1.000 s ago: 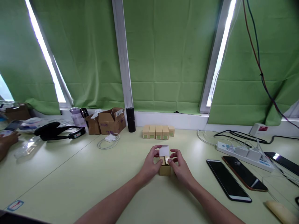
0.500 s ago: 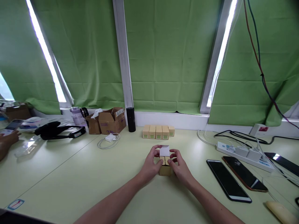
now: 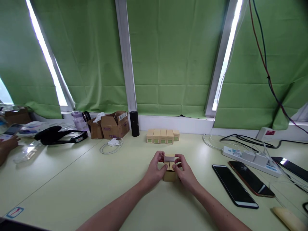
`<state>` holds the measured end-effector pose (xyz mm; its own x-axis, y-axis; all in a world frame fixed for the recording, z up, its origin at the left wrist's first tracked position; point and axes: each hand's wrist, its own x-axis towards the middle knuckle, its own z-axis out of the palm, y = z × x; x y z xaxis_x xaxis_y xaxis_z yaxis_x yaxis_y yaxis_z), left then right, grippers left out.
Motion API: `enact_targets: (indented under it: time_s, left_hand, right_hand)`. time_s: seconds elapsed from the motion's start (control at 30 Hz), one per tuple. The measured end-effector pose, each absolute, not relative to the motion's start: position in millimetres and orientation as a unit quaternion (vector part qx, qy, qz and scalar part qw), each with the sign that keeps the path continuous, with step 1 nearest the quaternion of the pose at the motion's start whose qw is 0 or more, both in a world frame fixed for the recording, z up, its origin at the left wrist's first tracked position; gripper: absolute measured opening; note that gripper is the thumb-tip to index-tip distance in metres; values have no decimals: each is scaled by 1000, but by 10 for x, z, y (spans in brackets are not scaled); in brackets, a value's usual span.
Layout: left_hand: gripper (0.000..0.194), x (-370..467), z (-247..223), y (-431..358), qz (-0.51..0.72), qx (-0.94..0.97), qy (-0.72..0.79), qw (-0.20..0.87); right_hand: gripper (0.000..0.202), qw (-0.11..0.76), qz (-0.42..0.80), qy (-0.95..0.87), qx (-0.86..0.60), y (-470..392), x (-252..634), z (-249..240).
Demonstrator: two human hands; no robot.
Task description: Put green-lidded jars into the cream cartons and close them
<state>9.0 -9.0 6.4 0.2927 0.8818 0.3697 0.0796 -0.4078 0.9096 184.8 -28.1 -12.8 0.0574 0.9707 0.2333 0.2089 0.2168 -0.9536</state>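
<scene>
A small brown cardboard box point(image 3: 169, 176) stands on the table in front of me with its top open. Its side flaps lie inward over the opening. At the far side the lid point(image 3: 169, 158) rises, its white inner face toward me and a brown strip along its top. My left hand point(image 3: 155, 169) grips the box from the left, thumb on the left flap and fingers at the lid's edge. From the right, my right hand point(image 3: 185, 172) grips it likewise, thumb by the right flap, fingers curled behind the lid. What the box contains is hidden.
Several similar small boxes point(image 3: 160, 137) stand in a row behind. A black cylinder point(image 3: 134, 124), an open carton point(image 3: 115, 125) and a charger with cable point(image 3: 113, 142) lie leftward. Phones point(image 3: 234, 186) and a power strip point(image 3: 251, 161) are rightward. Another person's hand point(image 3: 9, 146) is far left.
The lid's top edge has bent over toward me, so less of its white inner face shows and a brown strip appears. Both hands stay around the box.
</scene>
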Motion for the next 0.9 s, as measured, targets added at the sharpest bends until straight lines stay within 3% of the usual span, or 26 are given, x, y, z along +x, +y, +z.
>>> enact_targets:
  time_s: [0.27,0.9]
  left_hand:
    - [10,101,173,-118,484,717,327,380]
    - [10,64,218,-135,473,720,332,384]
  right_hand:
    - [38,521,332,-596,-513,-296,1864,-108]
    - [7,545,153,-703,-430,-446,1940,60]
